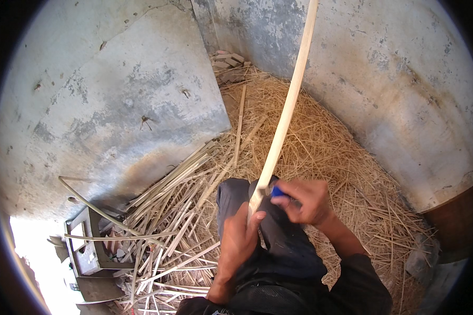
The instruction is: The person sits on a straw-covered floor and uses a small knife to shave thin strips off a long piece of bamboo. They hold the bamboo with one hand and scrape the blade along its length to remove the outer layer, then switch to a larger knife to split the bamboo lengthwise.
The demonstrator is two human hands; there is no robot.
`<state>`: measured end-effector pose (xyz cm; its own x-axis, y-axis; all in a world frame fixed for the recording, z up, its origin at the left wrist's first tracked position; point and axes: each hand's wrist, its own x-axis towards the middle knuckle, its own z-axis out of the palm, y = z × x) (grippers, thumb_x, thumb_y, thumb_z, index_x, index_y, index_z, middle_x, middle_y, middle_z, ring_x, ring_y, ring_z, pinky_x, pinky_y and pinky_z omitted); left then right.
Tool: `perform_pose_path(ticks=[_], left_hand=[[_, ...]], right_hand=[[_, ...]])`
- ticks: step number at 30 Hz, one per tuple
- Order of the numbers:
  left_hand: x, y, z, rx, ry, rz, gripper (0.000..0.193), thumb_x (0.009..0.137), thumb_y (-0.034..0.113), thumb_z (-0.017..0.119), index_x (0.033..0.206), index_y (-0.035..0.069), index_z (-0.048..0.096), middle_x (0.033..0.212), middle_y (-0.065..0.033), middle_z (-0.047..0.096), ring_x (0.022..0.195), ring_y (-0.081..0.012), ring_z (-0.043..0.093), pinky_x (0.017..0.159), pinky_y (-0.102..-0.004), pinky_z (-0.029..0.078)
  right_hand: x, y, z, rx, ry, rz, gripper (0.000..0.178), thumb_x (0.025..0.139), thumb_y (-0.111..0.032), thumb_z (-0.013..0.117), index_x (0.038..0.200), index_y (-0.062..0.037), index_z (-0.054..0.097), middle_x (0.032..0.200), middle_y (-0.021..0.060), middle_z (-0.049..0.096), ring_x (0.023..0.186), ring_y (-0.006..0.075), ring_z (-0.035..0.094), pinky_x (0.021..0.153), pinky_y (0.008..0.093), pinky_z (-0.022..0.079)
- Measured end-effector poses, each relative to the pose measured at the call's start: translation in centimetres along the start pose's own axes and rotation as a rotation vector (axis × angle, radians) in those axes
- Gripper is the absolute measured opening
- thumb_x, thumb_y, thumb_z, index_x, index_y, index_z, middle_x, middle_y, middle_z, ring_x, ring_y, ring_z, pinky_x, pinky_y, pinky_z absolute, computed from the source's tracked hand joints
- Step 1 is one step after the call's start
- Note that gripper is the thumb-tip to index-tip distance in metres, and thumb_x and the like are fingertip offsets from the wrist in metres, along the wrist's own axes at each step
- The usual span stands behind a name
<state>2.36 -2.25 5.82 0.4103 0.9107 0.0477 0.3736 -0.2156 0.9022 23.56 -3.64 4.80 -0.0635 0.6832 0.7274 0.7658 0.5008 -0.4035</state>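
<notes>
A long pale wooden strip (287,107) rises from my lap, leaning slightly right toward the top of the view. My left hand (238,235) grips its lower end, thumb along one side, above my dark trousers. Beside it, my right hand (306,201) is closed round a small tool with a blue handle (278,192). The tool's greyish head meets the strip just above my left hand. Motion smears that spot, so the tool's exact kind is unclear.
Straw-like shavings (320,142) cover the floor ahead and to the right. Loose thin strips (178,181) lie heaped at the left, near a broken box-like frame (92,252). Worn grey walls (131,89) stand close around, with brick pieces (228,59) in the far corner.
</notes>
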Motion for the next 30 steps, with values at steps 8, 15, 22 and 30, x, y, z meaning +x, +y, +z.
perform_pose_path(ticks=[8, 15, 22, 30], left_hand=[[-1.5, -0.9, 0.9, 0.027, 0.001, -0.064, 0.035, 0.106, 0.030, 0.060, 0.094, -0.003, 0.056, 0.072, -0.0278, 0.058, 0.072, -0.0530, 0.055, 0.058, -0.0481, 0.043], [-1.0, -0.3, 0.6, 0.045, -0.003, -0.083, 0.035, 0.105, 0.030, 0.060, 0.093, -0.003, 0.057, 0.071, -0.0281, 0.059, 0.070, -0.0519, 0.059, 0.059, -0.0495, 0.044], [-1.8, -1.8, 0.8, 0.148, 0.056, -0.024, 0.037, 0.105, 0.032, 0.060, 0.092, -0.002, 0.057, 0.071, -0.0298, 0.059, 0.071, -0.0537, 0.058, 0.060, -0.0533, 0.043], [-2.6, -3.8, 0.3, 0.186, 0.055, 0.008, 0.044, 0.108, 0.037, 0.052, 0.090, -0.002, 0.059, 0.061, -0.0241, 0.051, 0.056, -0.0469, 0.053, 0.056, -0.0477, 0.043]], right_hand=[[1.8, 3.6, -2.0, 0.029, 0.040, 0.115, 0.027, 0.091, -0.024, 0.077, 0.103, 0.0006, 0.073, 0.082, 0.0145, 0.071, 0.067, 0.0279, 0.069, 0.058, 0.0354, 0.053], [1.1, 2.8, -1.3, 0.059, 0.077, 0.087, 0.027, 0.092, -0.025, 0.077, 0.102, 0.0003, 0.073, 0.084, 0.0142, 0.072, 0.066, 0.0283, 0.070, 0.059, 0.0356, 0.055], [1.2, 4.2, -1.3, 0.036, 0.093, 0.024, 0.028, 0.091, -0.028, 0.077, 0.102, -0.0016, 0.073, 0.085, 0.0133, 0.073, 0.066, 0.0272, 0.071, 0.058, 0.0358, 0.055], [1.4, 5.2, -1.2, 0.037, 0.095, 0.102, 0.029, 0.090, -0.029, 0.078, 0.103, -0.0023, 0.074, 0.086, 0.0145, 0.074, 0.069, 0.0255, 0.073, 0.058, 0.0343, 0.055]])
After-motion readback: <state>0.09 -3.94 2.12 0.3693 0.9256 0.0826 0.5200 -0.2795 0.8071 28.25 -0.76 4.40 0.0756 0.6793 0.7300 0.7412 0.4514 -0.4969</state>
